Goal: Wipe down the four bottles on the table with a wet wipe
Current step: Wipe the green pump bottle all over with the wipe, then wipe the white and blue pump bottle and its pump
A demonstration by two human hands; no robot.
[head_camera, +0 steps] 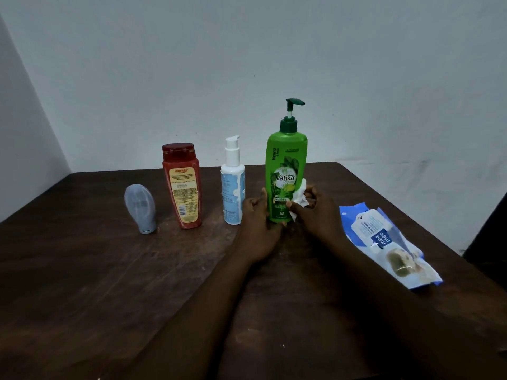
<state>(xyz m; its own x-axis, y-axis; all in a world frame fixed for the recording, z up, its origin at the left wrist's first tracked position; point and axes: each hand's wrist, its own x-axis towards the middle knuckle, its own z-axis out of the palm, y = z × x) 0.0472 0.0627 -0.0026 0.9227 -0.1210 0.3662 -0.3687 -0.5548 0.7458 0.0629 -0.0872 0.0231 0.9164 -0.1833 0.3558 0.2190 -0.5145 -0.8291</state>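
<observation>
Four bottles stand in a row on the dark wooden table point(109, 270). From left to right they are a small grey tube point(140, 208), a red shampoo bottle point(183, 185), a white and blue pump bottle point(232, 187) and a tall green pump bottle point(285, 165). My left hand point(258, 231) grips the green bottle's lower left side. My right hand point(315, 212) presses a crumpled white wet wipe point(300, 194) against the bottle's lower right side.
A blue and white wet-wipe pack point(389, 245) lies flat on the table to the right of my right arm. A pale wall stands close behind the table's far edge. A dark object point(491, 237) sits past the table's right edge.
</observation>
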